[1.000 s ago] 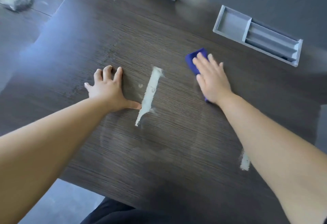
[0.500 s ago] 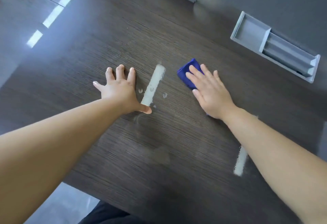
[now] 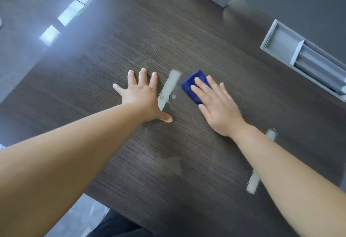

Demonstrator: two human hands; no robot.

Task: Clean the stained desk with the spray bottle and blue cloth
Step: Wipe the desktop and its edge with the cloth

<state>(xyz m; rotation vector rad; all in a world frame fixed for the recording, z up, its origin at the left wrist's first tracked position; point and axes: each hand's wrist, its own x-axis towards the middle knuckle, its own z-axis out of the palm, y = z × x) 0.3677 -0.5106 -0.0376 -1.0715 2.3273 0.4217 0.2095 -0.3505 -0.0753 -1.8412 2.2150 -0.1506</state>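
Arms both reach forward over the dark surface. Left grip lies flat, fingers splayed and thumb out, holding nothing, its edge against a pale streak. Right grip presses the blue cloth down with straight fingers, just right of that streak. Another streak shows beside the right forearm.
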